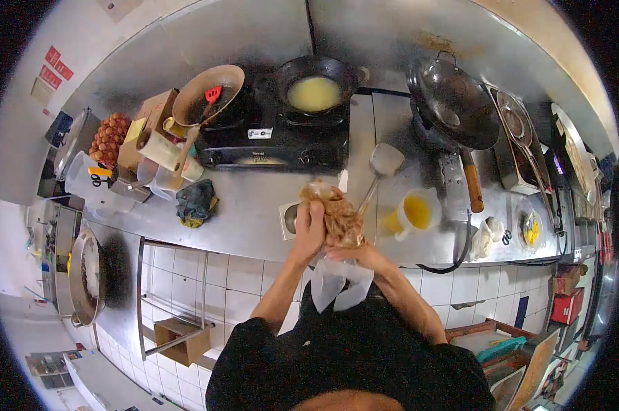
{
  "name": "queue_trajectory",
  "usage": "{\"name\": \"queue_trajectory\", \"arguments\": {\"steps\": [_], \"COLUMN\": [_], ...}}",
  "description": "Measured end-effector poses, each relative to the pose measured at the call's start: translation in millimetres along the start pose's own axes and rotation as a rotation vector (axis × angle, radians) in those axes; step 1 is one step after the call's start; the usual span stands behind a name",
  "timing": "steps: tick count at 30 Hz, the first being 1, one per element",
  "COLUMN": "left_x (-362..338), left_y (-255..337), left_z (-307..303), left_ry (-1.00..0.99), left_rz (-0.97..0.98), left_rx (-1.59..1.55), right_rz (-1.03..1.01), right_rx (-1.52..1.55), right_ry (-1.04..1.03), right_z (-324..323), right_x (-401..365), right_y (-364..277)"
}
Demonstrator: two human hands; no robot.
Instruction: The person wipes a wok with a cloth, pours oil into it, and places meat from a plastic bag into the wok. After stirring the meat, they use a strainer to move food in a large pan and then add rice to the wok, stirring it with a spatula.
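Both my hands are at a clear plastic bag [342,220] of brownish food, held over the front edge of the steel counter. My left hand [311,229] is wrapped round the bag's left side. My right hand [356,255] grips its lower right part, and the bag's loose whitish end [342,284] hangs below. Partly behind my left hand is a small square metal container [289,220]. To the right of the bag lies a wide metal spatula [386,162], its handle towards the bag, and a jug of yellow liquid [416,211].
A black pan [315,92] with yellowish liquid sits on the gas stove [261,156]. Left of it, a wok [206,92] holds a red slotted turner. A large wok [456,103] stands right. A dark cloth [195,201] and scissors [506,237] lie on the counter.
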State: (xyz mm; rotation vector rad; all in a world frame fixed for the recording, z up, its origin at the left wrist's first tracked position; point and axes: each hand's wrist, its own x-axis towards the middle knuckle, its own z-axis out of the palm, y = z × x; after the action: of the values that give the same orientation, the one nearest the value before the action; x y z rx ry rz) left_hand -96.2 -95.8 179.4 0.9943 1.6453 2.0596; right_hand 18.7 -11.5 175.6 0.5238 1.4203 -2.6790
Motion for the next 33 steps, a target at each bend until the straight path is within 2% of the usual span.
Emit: {"name": "queue_trajectory", "arguments": {"steps": [2,3,4,5,6,7,8,10,11,13,14,16,17,19,20,21,22,23,24,25,26,28,30,33], "left_x": [2,-2,-4,-6,-4,3,1,-4,-4,-2,-3,-4,-3,-1,0,1,2,3,3,2,-1,-2,5,17], "left_y": [4,4,-2,-13,-13,-12,-8,0,-6,5,11,13,14,18,20,22,19,13,10,9,9,5,1,13], "left_z": [-1,3,4,4,5,0,1,5,4,5,6,9,10,9,10,16,15,11,10,14,21,33,41,48], "left_ry": [-0.058,0.032,0.038,-0.011,-0.064,-0.323,-0.317,-0.434,-0.443,-0.422,-0.409,-0.345,-0.291,-0.28,-0.282,-0.225,-0.236,-0.304,-0.373,-0.39,-0.36,-0.344,-0.302,-0.354], "left_rz": [-0.264,-0.267,-0.267,-0.377,-0.481,-0.338,-0.332,-0.318,-0.325,-0.322,-0.328,-0.301,-0.276,-0.26,-0.256,-0.152,-0.151,-0.044,0.067,0.071,0.009,-0.054,0.053,0.166], "left_rx": [-0.237,-0.038,-0.04,-0.219,-0.4,-0.455,-0.457,-0.201,-0.088,0.022,0.131,0.132,0.132,0.101,0.065,0.093,0.085,0.298,0.51,0.503,0.448,0.383,0.432,0.336], "right_rz": [-0.014,-0.038,-0.06,-0.054,-0.189,-0.324,-0.321,-0.324,-0.323,-0.669,-0.667,-0.455,-0.46,-0.528,-0.536,-0.526,-0.508,-0.512,-0.559,-0.597,-0.6,-0.51,-0.556,-0.54], "right_rx": [-0.044,-0.035,-0.029,-0.034,0.075,0.185,0.178,0.008,-0.001,-0.709,-0.711,-0.728,-0.734,-0.598,-0.604,-0.35,-0.094,-0.095,-0.338,-0.581,-0.581,-0.265,-0.269,-0.275], "right_ry": [-0.023,-0.094,-0.167,-0.171,-0.078,0.015,0.01,0.263,0.257,0.319,0.311,0.245,0.236,0.078,0.087,0.063,0.039,0.053,0.199,0.347,0.363,0.231,0.234,0.202], "right_z": [-5,-10,-14,-13,-3,2,-2,-11,-15,-16,-15,-3,-4,-10,-10,-9,-9,-8,-5,-3,-3,-7,-11,-10], "right_x": [-1,1,1,-1,-3,-3,1,12,14,17,15,6,0,-13,-14,-16,-18,-16,-11,-5,-1,4,2,-7], "right_y": [6,11,15,22,20,18,21,25,24,14,7,-19,-27,-41,-46,-50,-51,-49,-46,-44,-43,-44,-47,-56]}}
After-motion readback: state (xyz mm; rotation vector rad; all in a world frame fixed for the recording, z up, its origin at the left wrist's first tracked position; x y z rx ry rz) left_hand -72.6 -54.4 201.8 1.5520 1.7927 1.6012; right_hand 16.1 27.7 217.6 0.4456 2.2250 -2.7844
